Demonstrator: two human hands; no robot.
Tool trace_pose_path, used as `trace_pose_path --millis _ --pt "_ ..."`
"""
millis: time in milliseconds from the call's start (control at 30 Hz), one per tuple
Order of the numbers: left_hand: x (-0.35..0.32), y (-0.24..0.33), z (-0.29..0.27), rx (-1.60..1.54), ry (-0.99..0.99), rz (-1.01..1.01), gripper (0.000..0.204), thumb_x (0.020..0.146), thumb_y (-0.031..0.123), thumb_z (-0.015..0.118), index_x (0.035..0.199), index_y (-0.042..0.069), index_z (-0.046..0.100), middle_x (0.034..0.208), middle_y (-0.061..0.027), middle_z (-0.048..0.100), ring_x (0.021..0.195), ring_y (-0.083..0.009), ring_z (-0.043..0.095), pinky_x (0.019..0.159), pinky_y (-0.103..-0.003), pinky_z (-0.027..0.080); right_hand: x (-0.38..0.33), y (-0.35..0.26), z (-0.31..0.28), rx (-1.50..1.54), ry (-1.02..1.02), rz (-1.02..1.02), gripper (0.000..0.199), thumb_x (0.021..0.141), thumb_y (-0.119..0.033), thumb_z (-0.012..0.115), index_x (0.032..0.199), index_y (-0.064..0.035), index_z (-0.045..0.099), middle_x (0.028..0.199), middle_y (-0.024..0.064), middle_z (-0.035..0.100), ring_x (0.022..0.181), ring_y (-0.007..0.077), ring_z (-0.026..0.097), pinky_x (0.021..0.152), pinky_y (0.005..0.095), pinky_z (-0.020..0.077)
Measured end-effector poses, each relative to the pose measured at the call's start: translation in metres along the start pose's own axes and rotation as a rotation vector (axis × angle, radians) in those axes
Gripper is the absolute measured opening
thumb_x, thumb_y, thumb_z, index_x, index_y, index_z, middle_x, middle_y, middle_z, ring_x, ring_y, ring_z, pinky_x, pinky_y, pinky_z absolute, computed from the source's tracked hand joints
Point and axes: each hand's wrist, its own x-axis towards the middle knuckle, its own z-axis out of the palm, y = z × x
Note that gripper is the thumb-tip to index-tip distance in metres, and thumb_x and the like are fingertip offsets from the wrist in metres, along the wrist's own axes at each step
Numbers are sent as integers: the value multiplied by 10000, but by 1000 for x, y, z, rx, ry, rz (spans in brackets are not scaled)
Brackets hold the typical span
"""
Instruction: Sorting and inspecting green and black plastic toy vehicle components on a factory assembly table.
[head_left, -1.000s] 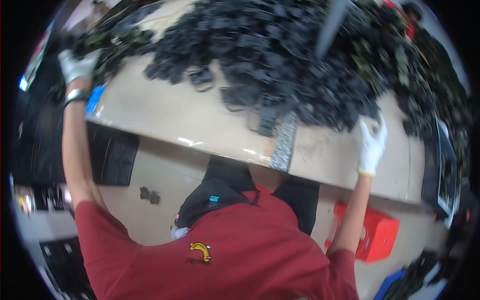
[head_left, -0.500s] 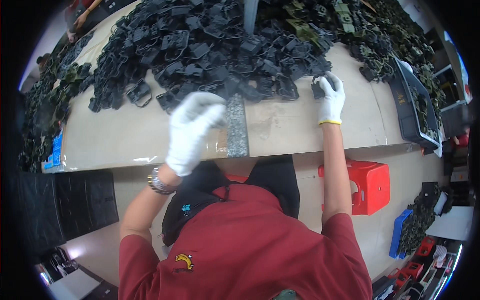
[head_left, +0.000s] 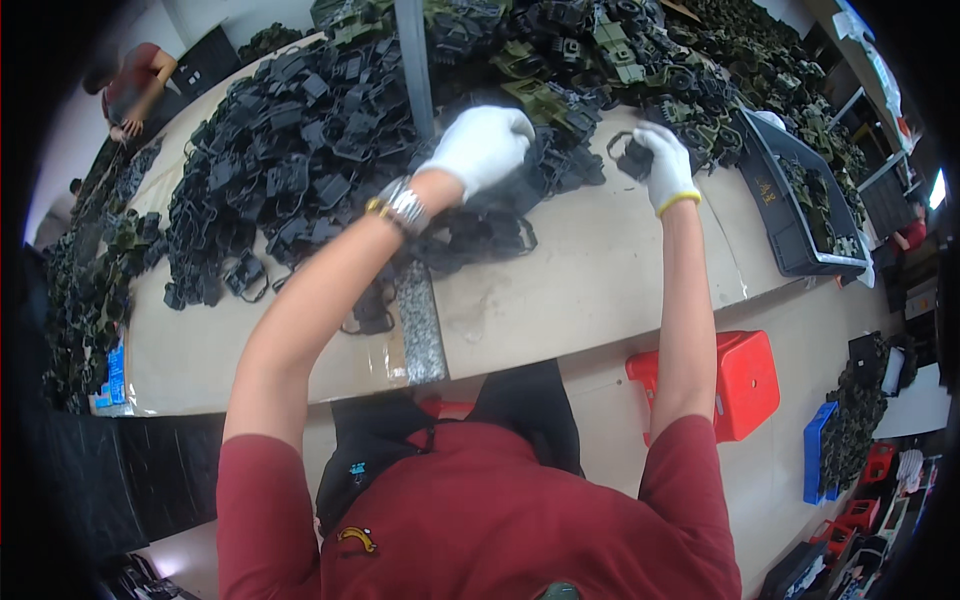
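Observation:
My left hand (head_left: pixel 482 150), in a white glove, is stretched out over a large heap of black plastic parts (head_left: pixel 300 125). Its fingertips are blurred and partly hidden, so what they touch does not show. My right hand (head_left: pixel 668 172), gloved in white with a yellow cuff, grips a black plastic part with a thin loop (head_left: pixel 628 157) just above the table. Below my left forearm, a few black parts (head_left: pixel 372 310) lie near a speckled grey strip (head_left: pixel 422 335) on the tabletop.
A grey metal post (head_left: pixel 413 70) rises from the heap. Olive-green parts (head_left: pixel 615 50) pile up behind. A dark grey crate (head_left: pixel 775 215) holding parts stands at right, and a red stool (head_left: pixel 748 385) sits below the table edge. Another person (head_left: pixel 135 85) works at far left.
My left hand has swung forward and right, from above the bare tabletop to over the heap. My right hand has gone slightly farther forward with the looped black part. The view has shifted.

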Motion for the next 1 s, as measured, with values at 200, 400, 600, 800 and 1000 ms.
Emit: trace_pose_path --millis 200,400,600,800,1000 --pt "124 -35 66 594 -218 276 405 844 31 525 1213 81 683 1257 -192 655 1109 -357 648 937 -455 531 -51 31 -81 -487 -1 135 149 861 -221 715 894 -77 697 729 45 651 664 136 643 561 324 525" --pt "174 -97 99 672 -309 426 538 801 -27 538 1328 64 601 1403 -184 564 1271 -376 541 1061 -456 463 -87 55 -74 -1409 154 -622 157 790 -313 680 787 -167 736 820 96 661 875 308 624 755 452 506" --pt "195 -98 118 649 -216 526 686 432 238 933 1041 65 668 1135 -189 641 968 -397 629 848 -422 553 -118 51 -64 -1241 161 -361 363 719 -317 798 982 -98 680 1126 136 566 1054 344 551 853 457 484" --pt "194 -86 116 444 -156 770 519 619 188 860 1054 -4 652 967 -132 676 934 -317 617 880 -379 517 -120 55 -72 -1133 211 -435 309 674 -226 829 890 -83 660 1063 150 548 996 337 549 847 429 494" --pt "199 -77 112 -337 0 407 340 878 75 766 1191 11 652 1136 -61 701 976 -151 642 920 -305 503 -115 61 -75 -1050 294 -464 358 672 -217 829 930 -46 650 1091 160 538 997 352 536 879 449 491"
